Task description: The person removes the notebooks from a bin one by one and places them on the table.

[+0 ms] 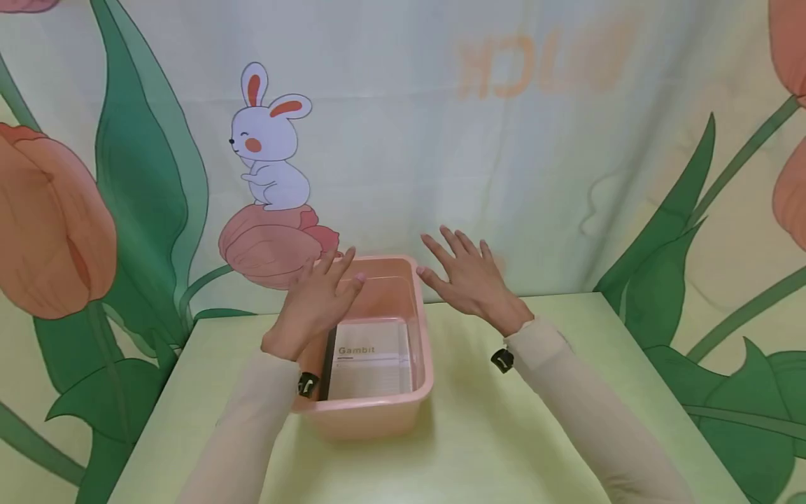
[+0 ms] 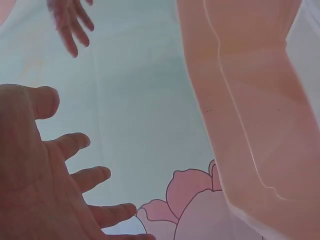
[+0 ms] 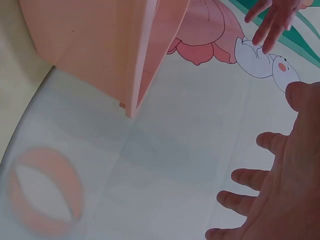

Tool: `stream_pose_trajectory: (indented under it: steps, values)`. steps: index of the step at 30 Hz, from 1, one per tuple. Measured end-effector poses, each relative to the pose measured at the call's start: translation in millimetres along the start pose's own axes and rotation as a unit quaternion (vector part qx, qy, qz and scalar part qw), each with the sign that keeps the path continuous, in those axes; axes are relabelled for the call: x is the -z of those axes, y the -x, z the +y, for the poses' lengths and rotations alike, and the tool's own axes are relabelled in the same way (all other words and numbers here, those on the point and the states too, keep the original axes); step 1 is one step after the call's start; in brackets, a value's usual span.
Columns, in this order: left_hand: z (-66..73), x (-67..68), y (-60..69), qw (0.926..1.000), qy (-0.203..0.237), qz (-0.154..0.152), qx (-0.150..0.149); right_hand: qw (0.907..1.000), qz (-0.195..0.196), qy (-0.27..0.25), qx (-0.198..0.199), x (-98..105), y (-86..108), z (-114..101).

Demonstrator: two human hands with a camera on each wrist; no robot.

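A pink rectangular bin [image 1: 371,418] stands on the table, and inside it lies a white notebook or book [image 1: 371,360] marked "Gambit" with a dark left edge. My left hand [image 1: 317,301] is raised over the bin's left side, fingers spread, holding nothing. To the right of the bin, my right hand [image 1: 472,283] hovers with its fingers spread and nothing in it. The left wrist view has the left hand [image 2: 45,175] beside the bin's wall [image 2: 240,100]; in the right wrist view the right hand [image 3: 280,185] is apart from the bin [image 3: 90,45].
The pale green table [image 1: 504,448] extends to both sides of the bin. Behind it hangs a light curtain [image 1: 390,154] printed with a white rabbit, tulips and large leaves. A dark band is on each wrist.
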State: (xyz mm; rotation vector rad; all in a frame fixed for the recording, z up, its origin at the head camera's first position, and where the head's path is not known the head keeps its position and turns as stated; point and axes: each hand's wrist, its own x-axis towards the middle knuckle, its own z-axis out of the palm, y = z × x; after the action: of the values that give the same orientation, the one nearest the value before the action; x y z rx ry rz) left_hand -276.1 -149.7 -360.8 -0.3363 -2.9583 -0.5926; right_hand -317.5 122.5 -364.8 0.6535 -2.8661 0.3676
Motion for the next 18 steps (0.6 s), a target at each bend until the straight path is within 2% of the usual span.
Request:
stream_pose_trajectory:
  steps: [6, 11, 14, 18]
  values:
    - [-15.4, 14.4, 14.6, 0.9977, 0.063, -0.016, 0.021, 0.9998, 0.005, -0.008, 0.018, 1, -3.9, -10]
    - [-30.9, 25.0, 29.9, 0.9945, 0.102, -0.013, 0.019, 0.9993, 0.006, -0.009, 0.035, 2, -10.1, -23]
    - [-41.4, 26.2, 37.2, 0.9917, 0.125, -0.014, 0.023, 0.9991, 0.006, -0.006, 0.042, 2, -14.1, -30]
    - [-55.0, 22.4, 43.9, 0.9857, 0.162, -0.022, 0.043, 0.9989, 0.001, -0.006, 0.047, 0, -19.1, -37]
